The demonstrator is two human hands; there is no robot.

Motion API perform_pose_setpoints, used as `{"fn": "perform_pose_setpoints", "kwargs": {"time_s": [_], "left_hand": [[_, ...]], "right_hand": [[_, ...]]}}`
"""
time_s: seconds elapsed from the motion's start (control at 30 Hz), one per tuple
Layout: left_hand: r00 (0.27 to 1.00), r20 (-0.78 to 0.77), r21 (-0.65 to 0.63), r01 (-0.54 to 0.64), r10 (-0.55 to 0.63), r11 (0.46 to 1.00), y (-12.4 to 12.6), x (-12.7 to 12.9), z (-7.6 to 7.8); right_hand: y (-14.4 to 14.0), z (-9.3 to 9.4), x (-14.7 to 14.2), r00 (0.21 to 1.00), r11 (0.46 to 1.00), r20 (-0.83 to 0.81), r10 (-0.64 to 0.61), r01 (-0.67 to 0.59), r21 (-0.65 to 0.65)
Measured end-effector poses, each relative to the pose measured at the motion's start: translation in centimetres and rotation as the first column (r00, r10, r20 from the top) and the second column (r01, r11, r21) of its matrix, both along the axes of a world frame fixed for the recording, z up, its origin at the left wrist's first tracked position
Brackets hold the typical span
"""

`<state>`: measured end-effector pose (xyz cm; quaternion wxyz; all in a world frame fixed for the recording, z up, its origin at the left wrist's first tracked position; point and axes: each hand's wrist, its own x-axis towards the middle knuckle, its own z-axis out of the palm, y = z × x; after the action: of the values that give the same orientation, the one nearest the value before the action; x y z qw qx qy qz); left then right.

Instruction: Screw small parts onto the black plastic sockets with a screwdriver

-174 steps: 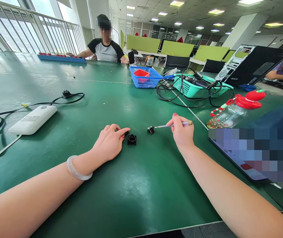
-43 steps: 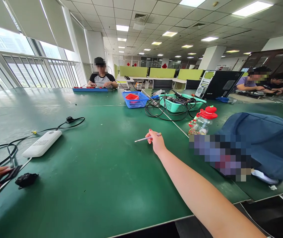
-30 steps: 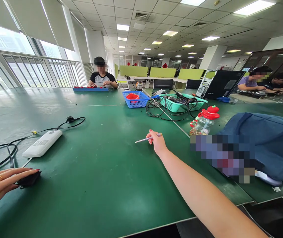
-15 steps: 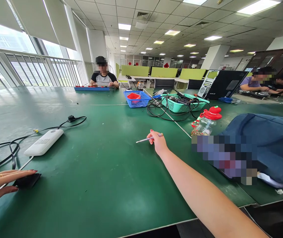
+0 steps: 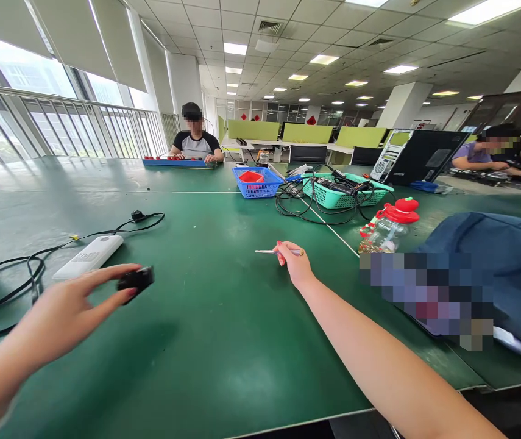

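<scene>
Left hand (image 5: pixel 59 314), raised above the table (image 5: pixel 223 317), pinches a small black part (image 5: pixel 136 279); right hand (image 5: pixel 294 265), arm outstretched, grips a thin screwdriver (image 5: pixel 272 251).

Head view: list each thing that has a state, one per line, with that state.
left hand: raised off the table, pinching the black part
black part: held in the air between the fingertips
right hand: resting on the table, gripping the screwdriver
screwdriver: held level, tip pointing left
bottle: lying on its side, red cap on
blue basket: upright, red thing inside
</scene>
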<state>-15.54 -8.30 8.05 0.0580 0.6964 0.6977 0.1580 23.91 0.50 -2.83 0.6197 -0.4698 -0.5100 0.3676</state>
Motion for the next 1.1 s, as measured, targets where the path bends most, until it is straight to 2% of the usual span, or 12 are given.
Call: {"fn": "perform_pose_setpoints", "kwargs": {"time_s": [0.1,0.17,0.23,0.33,0.43,0.53,0.63,0.7,0.87,1.0,1.1], "left_hand": [[0.969,0.032,0.014,0.245,-0.245,0.969,1.6,6.8,-0.2],[0.931,0.011,-0.004,0.366,-0.365,0.931,3.2,10.4,-1.4],[0.903,-0.011,-0.027,0.429,-0.429,0.903,4.7,13.0,-3.0],[0.892,-0.003,-0.013,0.452,-0.452,0.892,6.1,15.1,-5.2],[0.864,0.107,0.013,0.493,-0.492,0.87,6.8,15.5,-7.0],[0.827,0.262,0.013,0.512,-0.497,0.859,7.3,15.0,-8.0],[0.817,0.324,-0.005,0.505,-0.476,0.863,7.5,14.7,-8.3],[0.817,0.323,-0.013,0.507,-0.477,0.862,7.6,14.6,-8.3],[0.821,0.319,-0.02,0.505,-0.474,0.863,7.5,14.7,-8.2],[0.822,0.316,-0.016,0.504,-0.474,0.864,7.5,14.7,-8.3],[0.823,0.312,-0.012,0.503,-0.475,0.864,7.5,14.7,-8.4]], "right_hand": [[-1.0,0.3,-0.6,0.973,0.995,0.225,0.046,-0.063,0.071],[-1.8,0.8,-1.0,0.897,0.979,0.44,0.037,-0.12,0.164],[-2.6,1.5,-1.4,0.813,0.956,0.582,0.003,-0.174,0.237],[-3.8,2.7,-1.8,0.737,0.893,0.663,-0.13,-0.204,0.402],[-5.2,3.7,-2.5,0.717,0.797,0.661,-0.22,-0.259,0.546],[-6.6,4.2,-3.5,0.652,0.707,0.725,-0.223,-0.403,0.581],[-7.3,4.3,-4.4,0.577,0.636,0.77,-0.271,-0.493,0.594],[-7.4,4.2,-4.6,0.524,0.631,0.799,-0.294,-0.521,0.574],[-7.0,3.9,-4.5,0.43,0.667,0.863,-0.265,-0.565,0.486],[-7.1,4.0,-4.6,0.36,0.637,0.879,-0.313,-0.607,0.475],[-7.3,4.1,-4.6,0.336,0.62,0.874,-0.35,-0.616,0.485]]}}
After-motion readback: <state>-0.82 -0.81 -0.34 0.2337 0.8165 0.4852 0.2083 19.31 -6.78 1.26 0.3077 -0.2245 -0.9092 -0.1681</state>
